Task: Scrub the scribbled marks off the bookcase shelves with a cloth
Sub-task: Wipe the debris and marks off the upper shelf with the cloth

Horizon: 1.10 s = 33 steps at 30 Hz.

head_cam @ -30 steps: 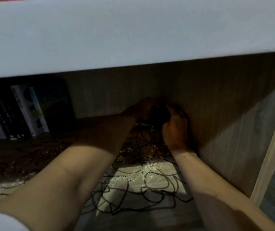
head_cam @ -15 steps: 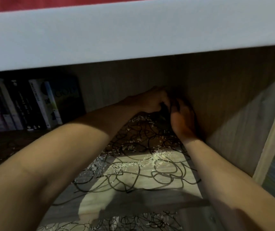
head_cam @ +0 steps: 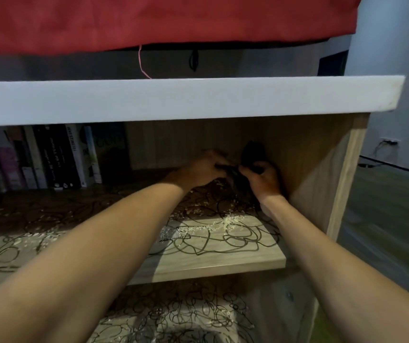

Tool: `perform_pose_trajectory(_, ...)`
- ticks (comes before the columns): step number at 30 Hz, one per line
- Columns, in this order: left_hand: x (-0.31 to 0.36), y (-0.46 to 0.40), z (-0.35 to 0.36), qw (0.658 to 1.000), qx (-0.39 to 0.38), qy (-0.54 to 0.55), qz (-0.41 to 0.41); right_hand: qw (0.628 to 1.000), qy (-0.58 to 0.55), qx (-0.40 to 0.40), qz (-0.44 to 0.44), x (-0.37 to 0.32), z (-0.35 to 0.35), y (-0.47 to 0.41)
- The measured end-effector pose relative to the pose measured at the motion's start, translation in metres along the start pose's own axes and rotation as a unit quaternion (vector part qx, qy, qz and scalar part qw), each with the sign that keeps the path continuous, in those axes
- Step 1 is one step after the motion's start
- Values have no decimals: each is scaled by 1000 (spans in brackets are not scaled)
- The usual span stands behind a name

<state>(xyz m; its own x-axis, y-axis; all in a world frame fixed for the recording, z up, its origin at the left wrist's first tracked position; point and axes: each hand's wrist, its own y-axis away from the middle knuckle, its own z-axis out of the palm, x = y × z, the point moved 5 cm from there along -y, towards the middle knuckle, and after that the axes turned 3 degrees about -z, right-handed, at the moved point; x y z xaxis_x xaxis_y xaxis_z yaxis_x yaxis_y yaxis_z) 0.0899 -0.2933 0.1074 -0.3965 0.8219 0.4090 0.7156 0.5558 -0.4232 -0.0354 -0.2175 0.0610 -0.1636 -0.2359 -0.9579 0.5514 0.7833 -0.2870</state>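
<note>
From the head camera, a row of books (head_cam: pixel 50 157) is seen standing at the back left of the shelf (head_cam: pixel 213 258), under a white board (head_cam: pixel 186 97) with red fabric (head_cam: pixel 149 21) hanging above. Black scribbles (head_cam: pixel 213 241) and pale crumbs (head_cam: pixel 198 229) are spread over two shelves. One dark cloth (head_cam: pixel 251 154) is held in the shaded back right corner. It is gripped by the curled right hand (head_cam: pixel 264 178) and pinched by the left hand (head_cam: pixel 203 169).
</note>
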Motion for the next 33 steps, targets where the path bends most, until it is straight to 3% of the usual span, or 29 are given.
perform_pose_trajectory(3, 18, 13, 11, 998, -57, 40, 1, 971, 224, -11, -78, -22, -3, -1)
perform_pose_trajectory(6, 34, 22, 19, 992, -120, -35, 5, 874, 458, -80, -139, -39, 0, 2)
perform_pose_trajectory(9, 31, 27, 15, 983, -125, -136, -23, 776, 598, -177, -92, -25, 2, 7)
perform_pose_trajectory(11, 23, 35, 11, 976, -129, -169, -53, 745, 631, -209, -57, -15, 3, 12)
perform_pose_trajectory(18, -5, 85, -1, 969, -110, -167, -143, 796, 571, -194, -53, -15, 3, 20)
perform_pose_trajectory(24, -24, 125, 3, 963, -51, -142, -224, 810, 532, -232, -79, -20, 1, 36)
perform_pose_trajectory(28, -22, 144, 3, 953, -7, -160, -259, 779, 550, -286, -95, -11, 4, 47)
perform_pose_trajectory(31, -15, 152, -1, 955, 45, -134, -262, 799, 549, -223, -102, -16, -4, 47)
perform_pose_trajectory(33, -15, 153, -2, 954, 65, -126, -264, 793, 569, -167, -139, -22, -8, 47)
